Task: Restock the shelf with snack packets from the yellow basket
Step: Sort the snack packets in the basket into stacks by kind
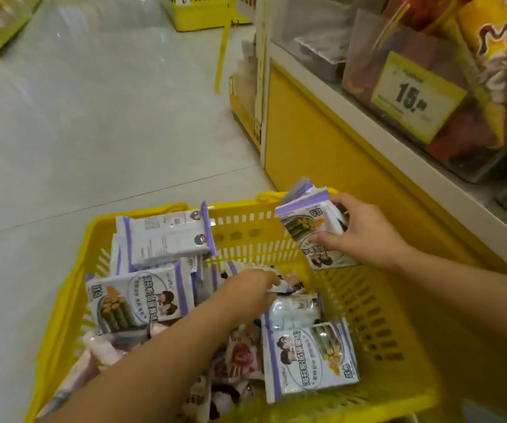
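A yellow plastic basket (368, 303) stands on the floor, filled with several white-and-purple snack packets (142, 297) and some pink-and-white ones (237, 358). My right hand (359, 233) holds a small stack of the purple packets (310, 227) above the basket's far right corner. My left hand (255, 288) reaches into the middle of the basket and pinches the edge of another packet (282, 286), mostly hidden under my fingers. The shelf (331, 132) with its yellow base rises at the right.
Clear bins of snacks with a yellow price tag (414, 96) sit on the shelf's lower level. Another yellow basket (200, 13) stands further down the aisle. Grey tiled floor (93, 117) stretches to the left, with another shelf at the far left edge.
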Demonstrator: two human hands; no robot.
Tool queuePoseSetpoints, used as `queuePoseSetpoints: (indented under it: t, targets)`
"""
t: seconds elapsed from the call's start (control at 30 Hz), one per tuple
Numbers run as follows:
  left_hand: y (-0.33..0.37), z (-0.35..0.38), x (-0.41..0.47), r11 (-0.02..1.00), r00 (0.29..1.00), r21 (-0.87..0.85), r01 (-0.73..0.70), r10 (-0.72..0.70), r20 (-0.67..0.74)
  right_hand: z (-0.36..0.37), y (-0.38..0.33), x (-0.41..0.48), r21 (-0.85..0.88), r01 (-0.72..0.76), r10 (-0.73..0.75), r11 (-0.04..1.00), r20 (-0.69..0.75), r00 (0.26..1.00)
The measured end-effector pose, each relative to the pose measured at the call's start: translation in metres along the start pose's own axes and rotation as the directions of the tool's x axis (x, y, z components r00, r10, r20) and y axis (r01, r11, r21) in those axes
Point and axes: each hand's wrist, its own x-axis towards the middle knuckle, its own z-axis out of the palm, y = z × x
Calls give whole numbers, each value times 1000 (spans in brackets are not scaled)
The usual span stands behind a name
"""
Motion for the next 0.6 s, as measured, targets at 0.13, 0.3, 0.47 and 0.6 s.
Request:
queuePoseSetpoints:
  t: [0.13,0.3,0.47,0.6]
  targets:
    - [-7,17,54,998,999,53,-21,23,-38,14,8,8,75,21,-16,997,-65,998]
    - [2,36,101,983,996,175,-60,48,70,25,14,11,62,43,-37,997,-97,995]
    - [5,59,122,937,993,350,8,-48,106,27,14,10,100,69,-55,993,-138,989]
    - [10,66,124,915,976,402,39,-122,182,25,12,9,166,70,-39,984,-188,981]
